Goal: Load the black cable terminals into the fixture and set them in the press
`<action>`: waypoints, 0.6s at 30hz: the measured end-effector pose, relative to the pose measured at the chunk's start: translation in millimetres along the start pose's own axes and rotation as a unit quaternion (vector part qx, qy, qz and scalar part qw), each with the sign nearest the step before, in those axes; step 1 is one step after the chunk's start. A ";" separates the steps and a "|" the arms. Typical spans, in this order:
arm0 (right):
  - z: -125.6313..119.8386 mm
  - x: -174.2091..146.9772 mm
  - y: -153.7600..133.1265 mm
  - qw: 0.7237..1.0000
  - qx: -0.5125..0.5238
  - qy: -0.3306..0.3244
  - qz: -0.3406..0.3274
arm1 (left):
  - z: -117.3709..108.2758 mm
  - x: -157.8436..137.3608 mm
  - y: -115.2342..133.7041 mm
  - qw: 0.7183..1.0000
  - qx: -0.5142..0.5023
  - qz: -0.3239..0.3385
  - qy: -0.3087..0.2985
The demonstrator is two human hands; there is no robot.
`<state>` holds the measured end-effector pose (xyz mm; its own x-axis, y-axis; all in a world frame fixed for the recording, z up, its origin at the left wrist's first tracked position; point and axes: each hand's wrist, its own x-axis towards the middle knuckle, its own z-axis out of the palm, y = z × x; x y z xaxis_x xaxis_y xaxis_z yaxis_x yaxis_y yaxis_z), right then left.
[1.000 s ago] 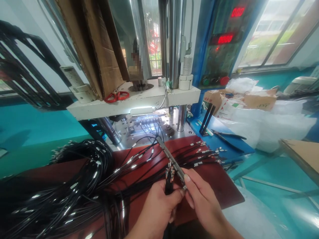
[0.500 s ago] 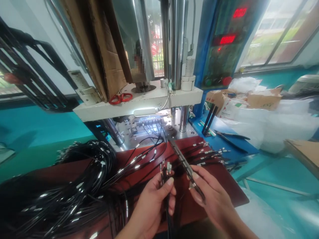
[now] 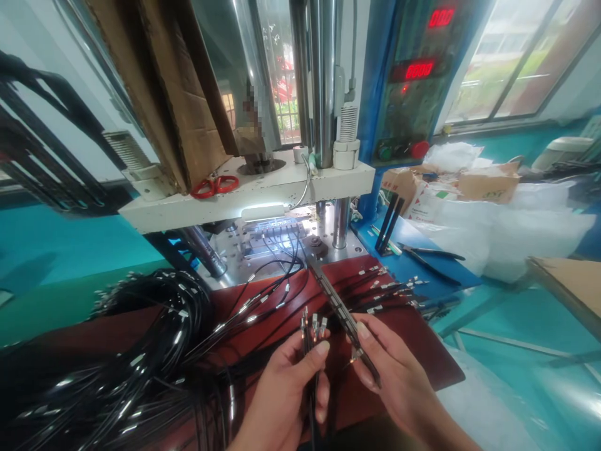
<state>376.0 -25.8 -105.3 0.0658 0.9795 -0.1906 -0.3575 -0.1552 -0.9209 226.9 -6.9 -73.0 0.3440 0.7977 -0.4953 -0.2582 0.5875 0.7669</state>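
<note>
My left hand [image 3: 293, 382] is closed round a small bunch of black cables [image 3: 310, 351], whose metal terminals stick up above the thumb. In my right hand [image 3: 389, 366], a long dark metal bar [image 3: 334, 302] with slots along it is gripped between thumb and fingers; it slants up and left toward the press. A small coppery terminal [image 3: 357, 356] shows beside the right fingers. Between and beyond the hands lies a dark red board [image 3: 404, 351], with more black cables [image 3: 385, 291] spread on its right side.
A big coil of black cables [image 3: 183, 313] fills the left. Ahead stands a press with a white plate [image 3: 323, 185], red-handled scissors [image 3: 216, 186] on top and a lit fixture [image 3: 275, 235] beneath. Long black tweezers [image 3: 432, 260] lie on a blue shelf [image 3: 408, 238] at right.
The camera view has shifted slightly. My hands have come a little closer together, and more terminals of the left bunch now show, fanned apart. Both hands keep their hold.
</note>
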 end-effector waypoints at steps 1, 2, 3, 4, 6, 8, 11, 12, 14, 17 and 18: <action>0.1 0.0 0.0 1.000 -0.004 -0.003 0.000 | 0.2 -0.1 -0.3 1.000 0.001 0.003 0.011; 0.3 0.0 -0.1 1.000 -0.010 -0.006 0.000 | 0.3 0.2 -0.5 1.000 0.003 0.003 0.020; 0.6 0.0 -0.3 1.000 -0.016 -0.009 0.002 | 0.4 0.6 -0.6 1.000 0.009 0.000 0.024; 0.9 -0.1 -0.5 1.000 -0.021 -0.011 0.004 | 0.7 1.3 -0.7 0.999 0.018 -0.003 0.027; 1.3 -0.3 -1.1 0.999 -0.032 -0.011 0.005 | 2.2 2.8 -0.5 0.998 0.043 -0.005 0.037; 1.5 -0.6 -1.4 0.999 -0.036 -0.010 0.005 | 4.9 4.0 -0.6 0.996 0.073 -0.004 0.045; 1.4 -0.8 -1.3 0.999 -0.032 -0.007 0.007 | 8.4 5.5 -2.5 0.992 0.116 0.002 0.052; 1.3 -0.6 -1.2 0.999 -0.030 -0.006 0.009 | 8.7 6.2 -3.4 0.991 0.128 0.003 0.049; 1.2 -0.1 -1.2 0.999 -0.031 -0.005 0.010 | 7.9 7.8 -5.3 0.988 0.148 0.000 0.041; 1.4 0.4 -1.5 0.999 -0.040 -0.007 0.011 | 4.8 10.4 -7.5 0.986 0.165 -0.010 0.028; 1.6 0.3 -1.4 0.999 -0.044 -0.007 0.011 | 3.9 11.1 -8.0 0.985 0.169 -0.011 0.024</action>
<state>375.0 -25.1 -103.5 0.0460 0.9772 -0.2071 -0.2756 -0.1868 -0.9429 236.3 -3.3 -82.9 0.3018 0.7954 -0.5256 0.0670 0.5322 0.8439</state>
